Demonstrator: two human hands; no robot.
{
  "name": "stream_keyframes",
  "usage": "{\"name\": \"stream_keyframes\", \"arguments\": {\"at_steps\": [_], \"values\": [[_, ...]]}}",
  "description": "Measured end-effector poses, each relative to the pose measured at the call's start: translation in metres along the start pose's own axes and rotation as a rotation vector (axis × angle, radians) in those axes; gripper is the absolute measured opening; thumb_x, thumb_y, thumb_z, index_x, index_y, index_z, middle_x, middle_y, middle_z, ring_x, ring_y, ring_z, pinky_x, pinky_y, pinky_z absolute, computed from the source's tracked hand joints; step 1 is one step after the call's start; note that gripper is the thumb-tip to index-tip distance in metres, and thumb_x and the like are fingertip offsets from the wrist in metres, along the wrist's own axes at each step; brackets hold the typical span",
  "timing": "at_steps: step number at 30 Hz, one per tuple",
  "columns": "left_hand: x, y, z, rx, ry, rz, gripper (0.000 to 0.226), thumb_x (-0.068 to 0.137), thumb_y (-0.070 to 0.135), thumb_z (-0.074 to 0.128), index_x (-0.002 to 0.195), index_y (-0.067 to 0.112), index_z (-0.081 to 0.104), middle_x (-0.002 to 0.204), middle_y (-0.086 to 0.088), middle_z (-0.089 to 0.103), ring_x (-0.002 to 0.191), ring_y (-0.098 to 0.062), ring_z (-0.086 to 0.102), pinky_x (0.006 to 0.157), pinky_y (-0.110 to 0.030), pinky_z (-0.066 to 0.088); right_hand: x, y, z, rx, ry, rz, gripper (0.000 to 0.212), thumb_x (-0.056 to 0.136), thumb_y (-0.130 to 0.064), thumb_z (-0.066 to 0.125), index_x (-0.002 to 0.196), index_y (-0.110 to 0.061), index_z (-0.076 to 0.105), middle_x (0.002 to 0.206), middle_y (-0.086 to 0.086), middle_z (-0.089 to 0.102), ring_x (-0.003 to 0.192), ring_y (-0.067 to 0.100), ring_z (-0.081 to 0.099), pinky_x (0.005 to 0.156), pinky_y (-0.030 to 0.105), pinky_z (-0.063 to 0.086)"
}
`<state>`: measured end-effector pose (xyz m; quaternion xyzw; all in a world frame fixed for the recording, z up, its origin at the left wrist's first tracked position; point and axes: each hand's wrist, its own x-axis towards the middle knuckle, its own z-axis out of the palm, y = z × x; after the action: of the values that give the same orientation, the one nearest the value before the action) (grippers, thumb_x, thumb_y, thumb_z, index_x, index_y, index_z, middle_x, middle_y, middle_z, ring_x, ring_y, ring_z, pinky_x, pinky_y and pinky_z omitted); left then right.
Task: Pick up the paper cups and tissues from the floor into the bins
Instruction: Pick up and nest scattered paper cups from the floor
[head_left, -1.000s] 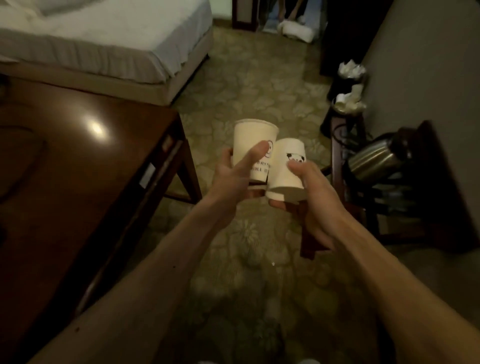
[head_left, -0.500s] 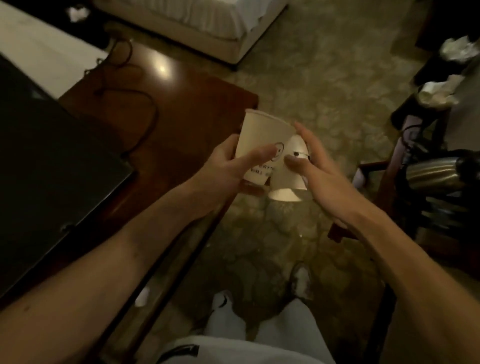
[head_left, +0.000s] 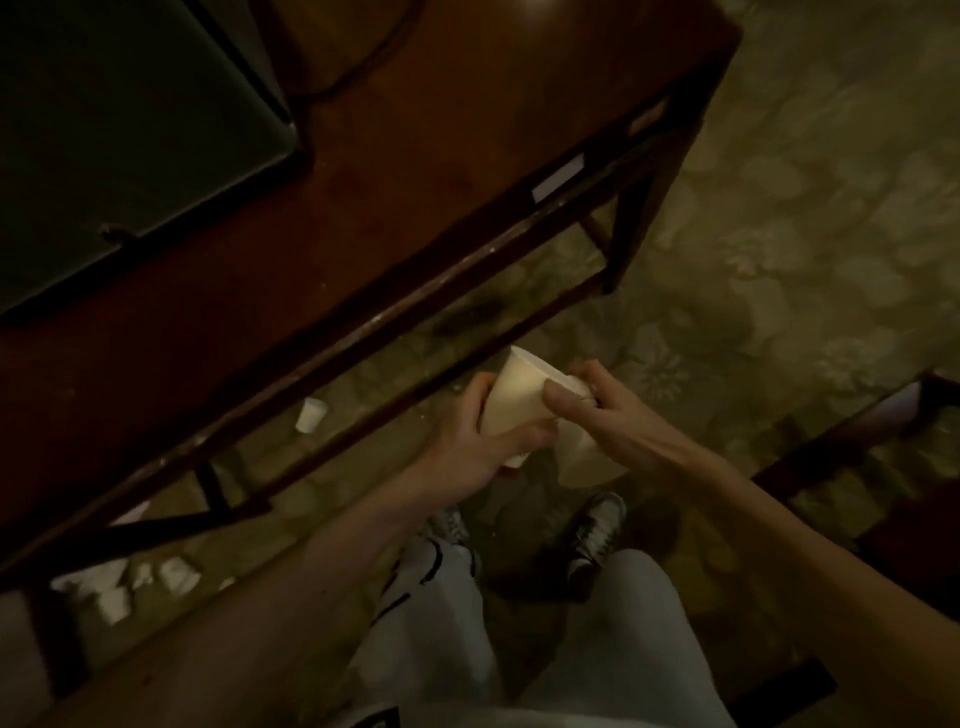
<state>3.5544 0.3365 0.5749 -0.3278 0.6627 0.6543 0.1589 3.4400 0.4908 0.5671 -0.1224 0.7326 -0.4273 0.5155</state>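
Above carpet, paper cup, rim up-left

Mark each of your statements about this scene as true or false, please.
1. The left hand grips the left cup; the right hand grips the right cup. True.
2. A dark flat panel rests on the table. True.
3. No litter remains under the table. False: a fallen cup lies there, with white scraps further left.
4. The person is barefoot. False: shoes are worn.
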Motion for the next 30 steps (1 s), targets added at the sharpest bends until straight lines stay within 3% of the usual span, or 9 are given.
{"name": "stream_keyframes", "arguments": {"at_steps": [4, 8, 14, 17, 19, 22, 25, 28, 30], "values": [[0.044, -0.073, -0.015, 0.085, 0.116, -0.020, 0.064, 0.054, 0.061, 0.079, 0.110, 0.061, 0.049, 0.102, 0.019, 0.066, 0.093, 0.007, 0.064, 0.068, -0.018, 0.056, 0.076, 0.045, 0.027, -0.275, -0.046, -0.120, 0.081, 0.051, -0.099, 0.045, 0.116, -0.049, 0.044, 0.114, -0.012, 0.042, 0.101, 0.008, 0.050, 0.076, 0.022, 0.043], [0.094, -0.136, -0.041, 0.187, 0.146, -0.039, 0.074, 0.050, 0.063, 0.077, 0.115, 0.054, 0.041, 0.108, 0.028, 0.053, 0.089, 0.029, 0.051, 0.063, -0.001, 0.046, 0.154, 0.092, 0.058, -0.309, -0.150, -0.172, 0.089, 0.061, -0.083, 0.055, 0.140, -0.044, 0.037, 0.113, -0.020, 0.033, 0.121, 0.016, 0.040, 0.092, 0.030, 0.039], [0.209, -0.209, -0.077, 0.235, 0.118, 0.069, 0.070, 0.063, 0.050, 0.081, 0.125, 0.032, 0.055, 0.117, 0.006, 0.067, 0.107, -0.008, 0.065, 0.080, -0.023, 0.055, 0.289, 0.151, 0.082, -0.212, -0.157, -0.152, 0.107, 0.044, -0.095, 0.055, 0.139, -0.053, 0.029, 0.132, -0.010, 0.031, 0.117, 0.016, 0.041, 0.091, 0.039, 0.046], [0.269, -0.238, -0.091, 0.297, 0.089, 0.114, 0.051, 0.073, 0.038, 0.082, 0.118, 0.040, 0.059, 0.108, 0.017, 0.069, 0.102, -0.006, 0.066, 0.075, -0.018, 0.055, 0.360, 0.177, 0.088, -0.210, -0.163, -0.146, 0.112, 0.044, -0.091, 0.059, 0.142, -0.044, 0.034, 0.134, -0.006, 0.036, 0.113, 0.016, 0.044, 0.085, 0.037, 0.042], [0.307, -0.259, -0.101, 0.295, 0.069, 0.137, 0.047, 0.079, 0.028, 0.081, 0.121, 0.032, 0.060, 0.110, 0.013, 0.070, 0.104, -0.008, 0.067, 0.076, -0.021, 0.056, 0.403, 0.192, 0.092, -0.178, -0.160, -0.165, 0.109, 0.042, -0.086, 0.064, 0.138, -0.040, 0.042, 0.132, -0.005, 0.045, 0.112, 0.017, 0.051, 0.084, 0.035, 0.046], [0.353, -0.280, -0.115, 0.327, 0.091, 0.157, 0.057, 0.080, 0.030, 0.078, 0.131, 0.022, 0.055, 0.118, 0.009, 0.068, 0.110, -0.008, 0.065, 0.091, -0.033, 0.056, 0.459, 0.204, 0.094, -0.140, -0.145, -0.258, 0.088, 0.045, -0.081, 0.067, 0.120, -0.037, 0.053, 0.113, -0.008, 0.061, 0.096, 0.010, 0.062, 0.073, 0.029, 0.050], [0.381, -0.286, -0.141, 0.406, 0.097, 0.210, 0.056, 0.083, 0.033, 0.078, 0.131, 0.030, 0.050, 0.115, 0.026, 0.064, 0.110, 0.001, 0.063, 0.086, -0.022, 0.055, 0.501, 0.200, 0.094, -0.171, -0.138, -0.366, 0.069, 0.066, -0.073, 0.068, 0.120, -0.033, 0.053, 0.105, -0.008, 0.062, 0.091, 0.008, 0.063, 0.069, 0.029, 0.050], [0.396, -0.289, -0.179, 0.326, 0.090, 0.151, 0.074, 0.076, 0.053, 0.072, 0.140, 0.027, 0.046, 0.127, 0.001, 0.065, 0.116, -0.019, 0.063, 0.096, -0.042, 0.054, 0.526, 0.189, 0.106, -0.160, -0.065, -0.434, 0.075, 0.074, -0.070, 0.065, 0.133, -0.028, 0.048, 0.103, -0.009, 0.057, 0.087, 0.008, 0.058, 0.062, 0.025, 0.045], [0.403, -0.296, -0.205, 0.104, 0.047, 0.142, 0.063, 0.087, 0.050, 0.055, 0.139, 0.017, 0.049, 0.129, -0.012, 0.062, 0.114, -0.032, 0.060, 0.100, -0.052, 0.046, 0.540, 0.182, 0.117, -0.151, 0.001, -0.444, 0.083, 0.071, -0.074, 0.063, 0.136, -0.026, 0.046, 0.118, 0.000, 0.055, 0.095, 0.015, 0.056, 0.068, 0.031, 0.047]]}}
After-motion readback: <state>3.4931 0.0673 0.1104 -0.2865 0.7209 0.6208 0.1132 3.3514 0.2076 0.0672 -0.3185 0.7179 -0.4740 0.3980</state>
